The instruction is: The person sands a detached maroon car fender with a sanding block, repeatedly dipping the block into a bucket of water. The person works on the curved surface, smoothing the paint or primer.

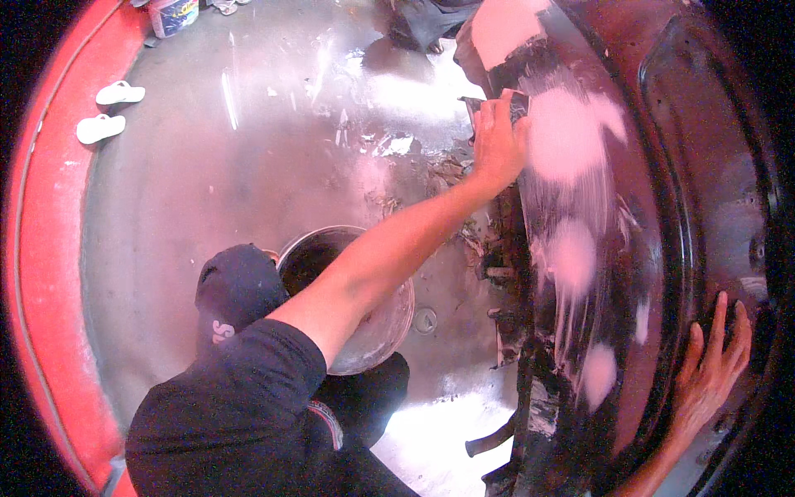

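At 1 o'clock, your left hand (499, 137) curls around a dark pad (519, 103), at the left edge of the dark panel (642, 232) and just beside its large pink patch (567, 137). The panel spans your 3 o'clock side. At 4 o'clock, your right hand (710, 369) rests on it, fingers spread. A round tub (385, 340) stands at 7.

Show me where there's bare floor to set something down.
The widest free patch is grey floor between the white slippers and the litter along the panel, beyond the round tub. A smaller bright patch lies nearer, between dark clothing and the panel. It is crowded at the panel's littered edge and around the tub, under the left arm.
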A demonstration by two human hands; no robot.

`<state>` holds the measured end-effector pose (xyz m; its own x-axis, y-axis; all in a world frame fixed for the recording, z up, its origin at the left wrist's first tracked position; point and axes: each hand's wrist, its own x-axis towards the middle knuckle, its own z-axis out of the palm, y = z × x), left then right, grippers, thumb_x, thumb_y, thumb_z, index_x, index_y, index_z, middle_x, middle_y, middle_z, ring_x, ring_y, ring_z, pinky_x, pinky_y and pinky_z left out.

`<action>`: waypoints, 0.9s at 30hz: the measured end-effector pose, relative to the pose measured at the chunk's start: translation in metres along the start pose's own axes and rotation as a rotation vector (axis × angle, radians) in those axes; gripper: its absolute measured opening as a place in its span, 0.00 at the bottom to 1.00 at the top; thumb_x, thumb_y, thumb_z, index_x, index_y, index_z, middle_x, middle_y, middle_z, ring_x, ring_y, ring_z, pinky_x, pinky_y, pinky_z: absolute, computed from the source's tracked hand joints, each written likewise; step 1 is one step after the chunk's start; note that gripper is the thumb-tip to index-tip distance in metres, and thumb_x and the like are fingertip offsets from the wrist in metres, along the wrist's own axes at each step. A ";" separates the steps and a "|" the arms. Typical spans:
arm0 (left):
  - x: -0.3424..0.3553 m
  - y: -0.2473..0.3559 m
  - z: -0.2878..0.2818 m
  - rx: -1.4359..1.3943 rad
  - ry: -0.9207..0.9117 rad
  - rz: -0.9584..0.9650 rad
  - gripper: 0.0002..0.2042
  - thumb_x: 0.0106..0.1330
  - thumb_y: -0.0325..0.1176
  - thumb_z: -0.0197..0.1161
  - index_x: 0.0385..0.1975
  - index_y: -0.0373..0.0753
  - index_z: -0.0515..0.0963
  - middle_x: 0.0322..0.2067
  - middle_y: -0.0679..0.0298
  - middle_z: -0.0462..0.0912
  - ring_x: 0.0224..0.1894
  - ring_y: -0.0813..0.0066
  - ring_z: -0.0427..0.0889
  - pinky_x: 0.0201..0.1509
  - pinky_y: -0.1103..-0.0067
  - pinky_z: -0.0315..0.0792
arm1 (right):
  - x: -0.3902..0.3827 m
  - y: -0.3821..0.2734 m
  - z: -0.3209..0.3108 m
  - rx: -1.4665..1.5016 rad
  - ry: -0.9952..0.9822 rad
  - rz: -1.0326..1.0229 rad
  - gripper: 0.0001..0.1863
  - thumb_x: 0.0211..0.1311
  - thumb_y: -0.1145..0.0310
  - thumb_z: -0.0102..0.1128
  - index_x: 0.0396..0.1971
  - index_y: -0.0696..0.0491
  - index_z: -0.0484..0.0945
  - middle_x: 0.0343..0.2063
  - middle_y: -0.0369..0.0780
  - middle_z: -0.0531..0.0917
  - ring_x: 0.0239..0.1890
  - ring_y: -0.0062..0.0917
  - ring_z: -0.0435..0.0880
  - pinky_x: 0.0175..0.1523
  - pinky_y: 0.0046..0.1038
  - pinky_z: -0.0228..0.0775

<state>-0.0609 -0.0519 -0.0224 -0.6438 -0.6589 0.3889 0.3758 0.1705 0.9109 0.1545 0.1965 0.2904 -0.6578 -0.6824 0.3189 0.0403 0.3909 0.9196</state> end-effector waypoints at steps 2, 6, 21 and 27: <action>-0.025 0.008 0.000 -0.049 0.010 0.084 0.32 0.62 0.28 0.63 0.67 0.30 0.61 0.58 0.42 0.67 0.60 0.42 0.66 0.67 0.57 0.59 | -0.001 -0.001 0.000 0.017 -0.008 0.000 0.25 0.71 0.63 0.56 0.67 0.43 0.70 0.64 0.44 0.70 0.66 0.41 0.68 0.68 0.42 0.61; -0.123 0.029 -0.016 -0.099 -0.104 0.255 0.32 0.62 0.29 0.63 0.67 0.34 0.62 0.58 0.43 0.67 0.60 0.42 0.67 0.66 0.57 0.61 | -0.003 0.002 0.001 0.020 -0.017 -0.011 0.26 0.70 0.62 0.56 0.67 0.43 0.70 0.64 0.43 0.71 0.65 0.40 0.68 0.68 0.41 0.62; 0.014 -0.063 -0.102 -0.212 0.061 -0.242 0.23 0.68 0.40 0.58 0.57 0.31 0.72 0.51 0.45 0.78 0.55 0.53 0.77 0.62 0.63 0.68 | -0.004 -0.157 -0.014 0.346 -0.373 -0.246 0.53 0.49 0.38 0.65 0.70 0.54 0.61 0.74 0.47 0.55 0.75 0.48 0.52 0.75 0.52 0.44; 0.003 -0.074 -0.144 -0.245 0.042 -0.439 0.17 0.69 0.37 0.58 0.52 0.32 0.73 0.45 0.50 0.81 0.49 0.60 0.80 0.56 0.68 0.70 | 0.089 -0.206 0.008 0.343 -0.344 -0.306 0.56 0.48 0.37 0.65 0.73 0.55 0.55 0.75 0.45 0.53 0.76 0.41 0.49 0.78 0.45 0.39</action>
<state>0.0051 -0.1722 -0.1080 -0.7506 -0.6598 -0.0345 0.2241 -0.3034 0.9262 0.0816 0.0601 0.1278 -0.8101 -0.5783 -0.0960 -0.3994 0.4245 0.8126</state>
